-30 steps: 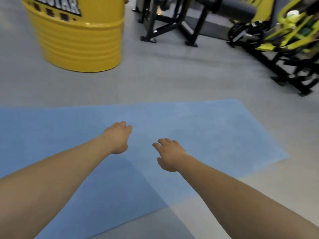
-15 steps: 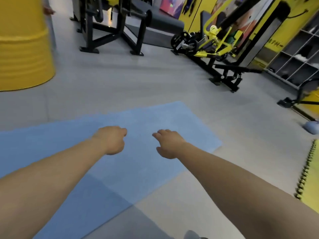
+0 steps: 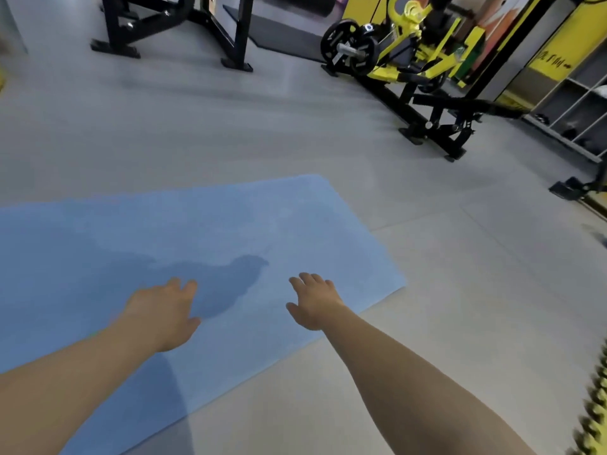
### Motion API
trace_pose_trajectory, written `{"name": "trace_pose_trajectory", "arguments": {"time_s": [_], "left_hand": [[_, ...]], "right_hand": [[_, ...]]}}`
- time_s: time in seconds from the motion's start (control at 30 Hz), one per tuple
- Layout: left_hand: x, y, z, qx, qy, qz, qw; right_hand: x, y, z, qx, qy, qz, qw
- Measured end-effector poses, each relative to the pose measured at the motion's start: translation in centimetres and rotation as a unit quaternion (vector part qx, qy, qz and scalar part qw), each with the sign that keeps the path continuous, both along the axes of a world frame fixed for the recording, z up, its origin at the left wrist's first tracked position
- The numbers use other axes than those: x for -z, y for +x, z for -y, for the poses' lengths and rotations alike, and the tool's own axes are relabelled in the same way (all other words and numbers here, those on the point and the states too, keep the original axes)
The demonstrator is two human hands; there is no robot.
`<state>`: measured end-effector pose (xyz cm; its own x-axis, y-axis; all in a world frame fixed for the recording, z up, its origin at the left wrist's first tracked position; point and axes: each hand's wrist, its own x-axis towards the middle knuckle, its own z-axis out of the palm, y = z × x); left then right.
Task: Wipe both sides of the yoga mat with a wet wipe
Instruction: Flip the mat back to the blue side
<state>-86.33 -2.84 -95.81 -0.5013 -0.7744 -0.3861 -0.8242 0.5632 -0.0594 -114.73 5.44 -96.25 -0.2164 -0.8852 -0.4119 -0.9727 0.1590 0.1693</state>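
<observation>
Bare skin, no cloth or wipe in either grasp: two hands reach forward, palms down, fingers loosely spread and holding nothing. The left hand (image 3: 164, 315) hovers over the mat with its fingers slightly fanned; whether they touch the surface cannot be told. The right hand (image 3: 313, 302) is likewise open, above the mat's near edge close to its right end. Two bare forearms run back toward the camera.

One yoga mat (image 3: 203, 231) lies flat on the floor, a pale blue rectangle with a fine, matte grain and rounded corners; its right end shows, its left runs out of view. Shadows of the arms fall dark across it.

The floor (image 3: 460, 257) is smooth grey, with faint seams. Beyond the mat stand one black steel frame (image 3: 184, 24) and one yellow-and-black weight machine (image 3: 407, 60) carrying round black plates. Grey cubby shelves (image 3: 578, 110) line the right wall. A yellow, tooth-edged foam tile (image 3: 596, 418) shows blurred at the lower right.
</observation>
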Motion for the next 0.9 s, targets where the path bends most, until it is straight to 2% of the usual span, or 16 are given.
{"name": "trace_pose_trajectory", "arguments": {"time_s": [0.2, 0.4, 0.57, 0.9], "left_hand": [[5.6, -7.2, 1.0, -0.077, 0.061, 0.021, 0.995], [11.4, -9.3, 0.9, -0.110, 0.122, 0.057, 0.985], [12.2, -9.3, 1.2, -0.102, 0.132, 0.057, 0.984], [11.6, -9.9, 1.9, -0.068, 0.101, 0.079, 0.989]], "right_hand": [[6.5, -10.6, 0.6, 0.077, 0.019, 0.008, 0.997], [11.9, -16.8, 1.8, 0.107, 0.058, 0.026, 0.992], [13.5, -19.8, 3.4, 0.099, 0.048, 0.057, 0.992], [14.8, -19.9, 3.0, 0.100, 0.044, 0.061, 0.992]]}}
